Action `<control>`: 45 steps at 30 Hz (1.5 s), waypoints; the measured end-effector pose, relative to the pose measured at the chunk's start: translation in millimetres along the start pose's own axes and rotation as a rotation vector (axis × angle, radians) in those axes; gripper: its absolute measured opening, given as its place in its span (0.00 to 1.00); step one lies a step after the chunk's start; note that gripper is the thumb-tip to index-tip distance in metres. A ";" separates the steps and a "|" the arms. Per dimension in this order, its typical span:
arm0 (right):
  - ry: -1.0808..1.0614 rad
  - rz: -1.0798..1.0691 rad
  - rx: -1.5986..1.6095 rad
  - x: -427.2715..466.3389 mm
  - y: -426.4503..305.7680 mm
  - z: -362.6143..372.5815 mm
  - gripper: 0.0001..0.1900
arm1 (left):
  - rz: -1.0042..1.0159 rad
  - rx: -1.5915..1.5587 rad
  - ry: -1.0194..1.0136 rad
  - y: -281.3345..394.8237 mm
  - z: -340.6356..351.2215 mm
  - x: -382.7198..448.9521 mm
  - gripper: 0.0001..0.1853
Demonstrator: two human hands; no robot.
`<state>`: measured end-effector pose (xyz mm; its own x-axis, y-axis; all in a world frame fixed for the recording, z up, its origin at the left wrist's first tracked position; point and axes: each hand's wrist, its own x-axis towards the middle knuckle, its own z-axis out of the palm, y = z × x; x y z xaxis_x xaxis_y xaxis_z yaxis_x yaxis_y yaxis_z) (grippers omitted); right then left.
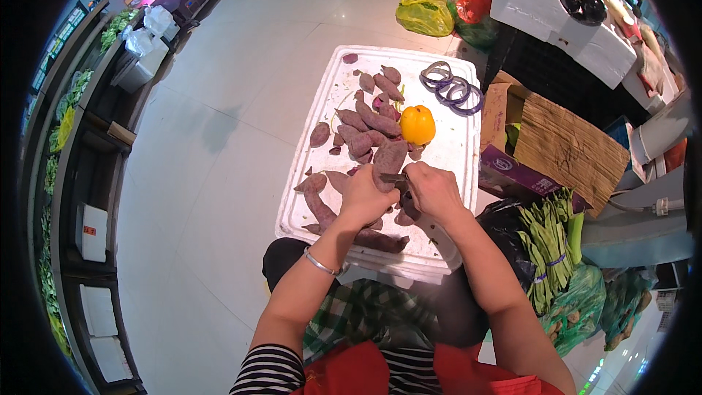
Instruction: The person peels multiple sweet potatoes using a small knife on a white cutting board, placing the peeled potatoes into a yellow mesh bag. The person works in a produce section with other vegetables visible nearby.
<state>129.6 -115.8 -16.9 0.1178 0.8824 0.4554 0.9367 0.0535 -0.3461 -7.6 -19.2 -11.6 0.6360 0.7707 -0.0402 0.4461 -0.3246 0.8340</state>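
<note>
My left hand (366, 197) grips a large purple sweet potato (390, 158) above a white foam box lid (323, 88). In my right hand (434, 189) is a knife, its short dark blade (392, 178) lying against the potato's near part. The handle is mostly hidden by my fingers. Several purple sweet potatoes (378, 119) lie heaped beyond my hands, and a long curved one (317, 203) rests left of my left wrist. A yellow bell pepper (418, 125) touches the heap on its right side. Small cut pieces are scattered on the lid.
Rolls of tape (452, 88) lie at the lid's far right corner. To the right stand a cardboard box (570, 148), bundled green beans (545, 255) and a green bag (576, 307). Beyond are yellow (425, 13) and red (466, 0) plastic bags. Shelving (93, 175) runs along the left.
</note>
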 end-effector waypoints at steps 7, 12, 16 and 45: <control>-0.120 0.260 -0.018 -0.9 -15.0 6.4 0.06 | 0.018 0.190 0.040 6.1 4.0 -3.8 0.22; -0.162 0.393 -0.015 -0.6 -23.4 15.8 0.05 | 0.054 0.389 0.143 9.9 14.6 -7.6 0.25; -0.176 0.334 -0.042 3.7 -7.8 21.9 0.07 | 0.029 0.222 -0.062 2.8 2.3 -5.9 0.21; -0.072 0.765 1.479 10.8 4.3 14.8 0.16 | 0.237 0.134 -0.155 6.8 -11.1 -12.1 0.23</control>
<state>130.0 -99.0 -25.6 0.3177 0.9279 -0.1952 -0.4309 -0.0421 -0.9014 -19.3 -24.6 0.7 0.8160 0.5755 0.0544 0.3466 -0.5624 0.7507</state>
